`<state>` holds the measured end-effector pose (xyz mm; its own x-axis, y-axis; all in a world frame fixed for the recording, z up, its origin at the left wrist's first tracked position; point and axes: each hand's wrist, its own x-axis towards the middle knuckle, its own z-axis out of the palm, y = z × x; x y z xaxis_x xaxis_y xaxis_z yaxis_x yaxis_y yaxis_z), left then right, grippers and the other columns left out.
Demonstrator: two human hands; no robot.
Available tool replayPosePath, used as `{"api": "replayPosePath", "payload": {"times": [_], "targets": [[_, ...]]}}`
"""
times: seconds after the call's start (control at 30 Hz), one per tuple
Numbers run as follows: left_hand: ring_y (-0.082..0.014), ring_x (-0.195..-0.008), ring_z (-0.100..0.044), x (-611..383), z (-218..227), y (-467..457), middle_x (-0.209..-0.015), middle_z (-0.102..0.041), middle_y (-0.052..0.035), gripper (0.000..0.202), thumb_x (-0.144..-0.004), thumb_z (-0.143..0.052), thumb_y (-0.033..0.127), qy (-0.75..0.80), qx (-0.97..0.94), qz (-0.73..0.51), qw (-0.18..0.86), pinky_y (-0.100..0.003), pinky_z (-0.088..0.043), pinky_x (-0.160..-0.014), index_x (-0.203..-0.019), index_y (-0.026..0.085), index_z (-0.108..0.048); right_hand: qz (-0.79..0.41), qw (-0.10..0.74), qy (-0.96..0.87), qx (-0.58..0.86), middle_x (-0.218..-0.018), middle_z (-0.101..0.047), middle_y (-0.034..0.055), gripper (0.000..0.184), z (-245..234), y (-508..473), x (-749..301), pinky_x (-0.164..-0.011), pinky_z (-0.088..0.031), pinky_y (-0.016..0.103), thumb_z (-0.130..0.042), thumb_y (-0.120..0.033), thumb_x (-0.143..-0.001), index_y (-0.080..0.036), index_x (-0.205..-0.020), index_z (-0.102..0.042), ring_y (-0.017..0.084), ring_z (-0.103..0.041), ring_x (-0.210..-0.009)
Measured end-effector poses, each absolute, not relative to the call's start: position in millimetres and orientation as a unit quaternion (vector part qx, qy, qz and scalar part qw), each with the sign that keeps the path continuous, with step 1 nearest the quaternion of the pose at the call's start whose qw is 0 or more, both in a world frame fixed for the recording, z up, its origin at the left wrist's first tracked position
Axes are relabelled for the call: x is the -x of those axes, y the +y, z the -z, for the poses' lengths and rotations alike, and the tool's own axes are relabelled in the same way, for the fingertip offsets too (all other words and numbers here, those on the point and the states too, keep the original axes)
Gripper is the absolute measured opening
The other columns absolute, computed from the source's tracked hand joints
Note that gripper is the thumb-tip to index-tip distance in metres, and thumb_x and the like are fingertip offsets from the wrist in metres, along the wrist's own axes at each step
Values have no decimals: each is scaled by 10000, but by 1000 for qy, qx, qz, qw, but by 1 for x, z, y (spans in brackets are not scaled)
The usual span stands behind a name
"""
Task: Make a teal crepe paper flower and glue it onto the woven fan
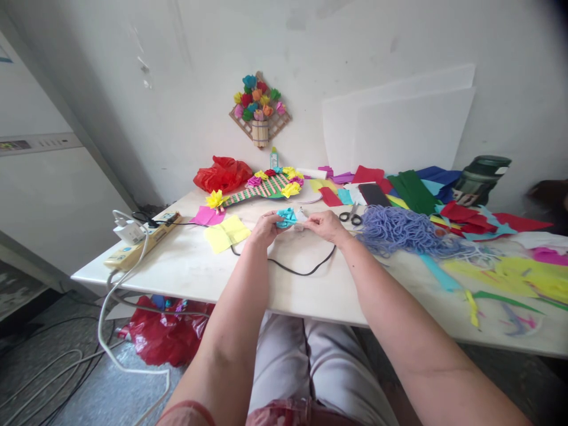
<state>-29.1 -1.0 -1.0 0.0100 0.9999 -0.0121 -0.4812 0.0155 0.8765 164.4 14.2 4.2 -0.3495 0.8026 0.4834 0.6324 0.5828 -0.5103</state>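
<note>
My left hand (265,229) is closed on a crumpled turquoise paper flower (286,218) above the table. Close by on its right, my right hand (323,226) has its fingers pinched together at a small whitish piece (302,216), too blurred to name. A black cord (293,272) loops across the tabletop below both hands and ends from view near the right wrist. Left of my left hand lie yellow paper squares (227,233) and a pink sheet (208,215). Behind the hands lies a lute-shaped craft (261,188) with striped strips and paper flowers.
Scissors (351,216) and a heap of blue-violet yarn (394,229) lie to the right, among coloured paper (412,190) and scraps. A dark flask (481,179) stands at the back right. A power strip (142,239) with a white charger sits at the left edge. Red plastic bag (222,174) behind.
</note>
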Motion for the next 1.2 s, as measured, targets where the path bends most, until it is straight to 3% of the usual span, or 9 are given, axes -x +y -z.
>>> {"api": "replayPosePath", "payload": {"times": [0.43, 0.7, 0.97, 1.2], "targets": [[-146, -611, -627, 30, 5, 3, -624, -628, -22, 165, -541, -634, 59, 371, -349, -607, 610, -361, -569, -741, -630, 148, -527, -51, 371, -796, 475, -590, -640, -5, 134, -10, 6, -159, -544, -299, 233, -714, -334, -699, -212, -645, -708, 121, -509, -563], [-155, -626, -637, 29, 3, 3, -648, -638, -32, 182, -553, -642, 57, 373, -343, -616, 603, -337, -558, -703, -652, 156, -526, -69, 366, -794, 481, -575, -632, -7, 181, -9, 7, -161, -530, -289, 235, -672, -382, -743, -218, -685, -722, 122, -511, -557], [-116, -615, -618, 28, 1, 3, -700, -643, 18, 392, -522, -725, 117, 344, -356, -681, 540, -268, -517, -668, -877, 172, -567, -55, 348, -787, 506, -581, -626, -1, 208, -9, 12, -169, -532, -283, 246, -665, -387, -740, -205, -643, -691, 132, -508, -571], [-154, -725, -646, 27, 0, 3, -788, -659, 0, 417, -508, -663, 88, 323, -337, -701, 539, -341, -532, -766, -901, 175, -553, -91, 378, -782, 487, -568, -602, 2, 245, -6, 19, -176, -532, -304, 248, -673, -386, -710, -180, -583, -641, 124, -489, -559]]}}
